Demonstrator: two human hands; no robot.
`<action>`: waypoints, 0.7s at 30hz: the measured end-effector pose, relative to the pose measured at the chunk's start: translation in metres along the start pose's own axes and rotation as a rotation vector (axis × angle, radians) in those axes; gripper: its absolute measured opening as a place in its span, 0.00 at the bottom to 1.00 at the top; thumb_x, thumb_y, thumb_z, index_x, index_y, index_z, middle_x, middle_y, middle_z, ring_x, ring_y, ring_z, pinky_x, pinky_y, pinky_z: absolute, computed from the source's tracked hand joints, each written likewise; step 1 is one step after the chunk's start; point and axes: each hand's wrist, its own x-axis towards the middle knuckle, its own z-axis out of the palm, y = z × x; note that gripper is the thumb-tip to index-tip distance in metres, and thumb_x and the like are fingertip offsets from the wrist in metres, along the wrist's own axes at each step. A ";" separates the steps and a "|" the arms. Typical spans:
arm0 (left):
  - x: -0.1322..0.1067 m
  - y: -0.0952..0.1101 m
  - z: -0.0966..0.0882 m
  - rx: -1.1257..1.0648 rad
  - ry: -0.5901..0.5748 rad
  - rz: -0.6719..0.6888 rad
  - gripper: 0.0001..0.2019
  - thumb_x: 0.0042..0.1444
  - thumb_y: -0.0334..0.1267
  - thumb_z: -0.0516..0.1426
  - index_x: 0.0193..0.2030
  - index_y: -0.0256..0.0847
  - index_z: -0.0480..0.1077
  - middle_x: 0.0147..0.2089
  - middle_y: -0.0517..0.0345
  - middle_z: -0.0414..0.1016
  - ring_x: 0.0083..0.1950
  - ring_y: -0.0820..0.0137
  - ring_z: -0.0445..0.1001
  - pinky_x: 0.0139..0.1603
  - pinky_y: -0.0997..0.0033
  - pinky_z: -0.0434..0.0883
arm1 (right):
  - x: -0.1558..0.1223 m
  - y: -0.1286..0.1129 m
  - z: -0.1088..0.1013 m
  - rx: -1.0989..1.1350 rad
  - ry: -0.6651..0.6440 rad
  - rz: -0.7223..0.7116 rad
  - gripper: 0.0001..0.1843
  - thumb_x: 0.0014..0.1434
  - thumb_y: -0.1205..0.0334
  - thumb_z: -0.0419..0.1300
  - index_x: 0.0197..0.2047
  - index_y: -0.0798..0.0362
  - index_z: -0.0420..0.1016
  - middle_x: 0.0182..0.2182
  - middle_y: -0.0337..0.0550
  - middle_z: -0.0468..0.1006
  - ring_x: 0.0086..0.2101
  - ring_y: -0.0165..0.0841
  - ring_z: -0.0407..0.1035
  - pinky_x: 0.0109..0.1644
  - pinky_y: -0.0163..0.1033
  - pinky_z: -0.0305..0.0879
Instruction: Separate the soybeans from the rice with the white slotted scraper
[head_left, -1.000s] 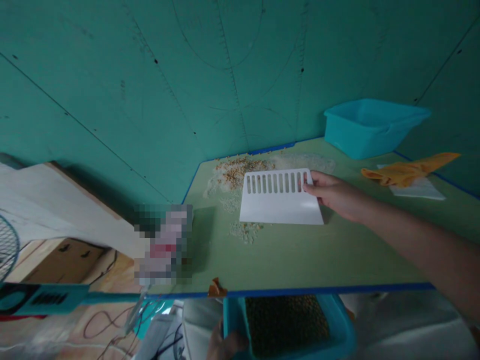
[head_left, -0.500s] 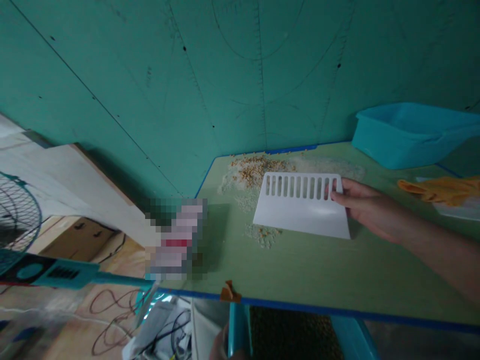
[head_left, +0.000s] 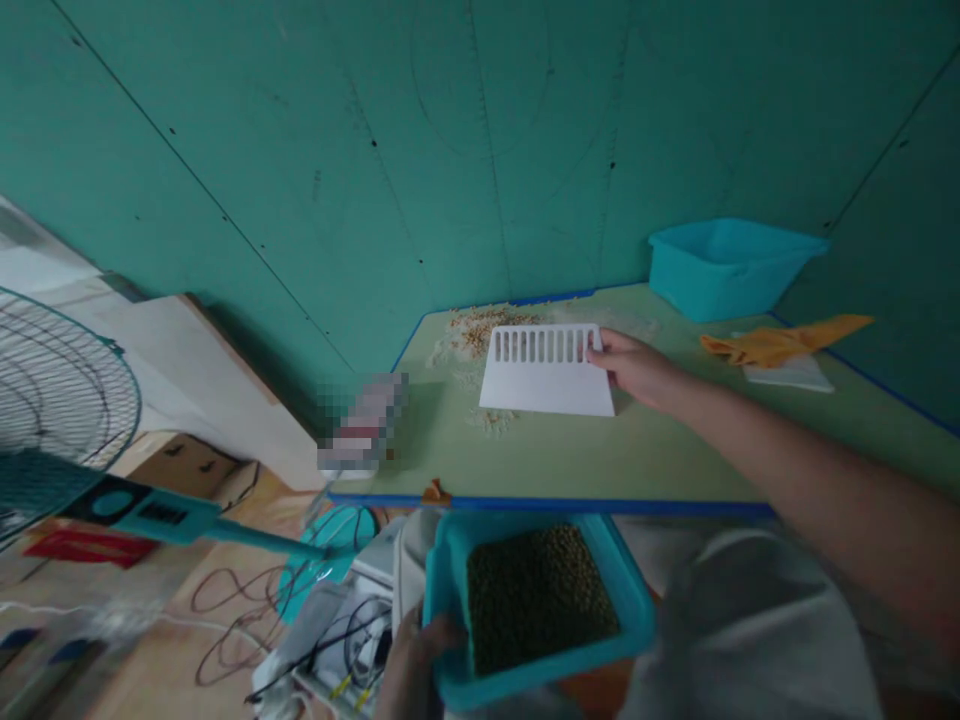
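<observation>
My right hand (head_left: 637,370) grips the right end of a white plastic scraper (head_left: 547,388) with a row of slots along its top. The scraper stands tilted over the green tabletop, in front of a spread of pale grains and tan beans (head_left: 480,328). A smaller patch of grains (head_left: 499,422) lies by its lower left edge. Below the table's front edge, my left hand (head_left: 427,645) is closed on the left side of a turquoise plastic tub (head_left: 639,600). Inside are small dark green grains (head_left: 525,600) and tan beans (head_left: 581,560).
An empty-looking turquoise basin (head_left: 720,285) stands at the back right, with an orange cloth (head_left: 780,342) before it. A blurred-out object (head_left: 364,425) is at the table's left end. A fan (head_left: 67,380) stands left, with cables (head_left: 225,610) on the floor.
The view has shifted, so the tub and more of my left hand now show below the table. My right hand still holds the scraper over the tabletop.
</observation>
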 end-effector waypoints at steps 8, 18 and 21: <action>-0.014 -0.009 0.002 -0.005 -0.107 0.138 0.12 0.35 0.25 0.54 0.30 0.34 0.72 0.16 0.63 0.73 0.18 0.72 0.69 0.19 0.75 0.65 | -0.006 -0.004 -0.006 0.097 0.051 -0.123 0.13 0.47 0.66 0.53 0.40 0.50 0.65 0.36 0.39 0.74 0.36 0.33 0.68 0.39 0.43 0.63; -0.007 0.007 -0.008 0.008 -0.030 0.101 0.09 0.37 0.27 0.55 0.29 0.36 0.71 0.18 0.64 0.74 0.19 0.73 0.70 0.19 0.77 0.66 | 0.002 -0.004 -0.008 0.138 0.081 -0.137 0.12 0.49 0.61 0.53 0.39 0.48 0.64 0.35 0.39 0.73 0.37 0.33 0.67 0.39 0.42 0.63; 0.010 0.012 -0.006 0.056 0.001 0.044 0.08 0.34 0.26 0.57 0.27 0.36 0.70 0.21 0.61 0.76 0.21 0.71 0.72 0.22 0.73 0.69 | 0.000 -0.009 -0.005 0.150 0.099 -0.100 0.11 0.49 0.59 0.53 0.38 0.48 0.63 0.34 0.38 0.72 0.35 0.32 0.67 0.36 0.39 0.63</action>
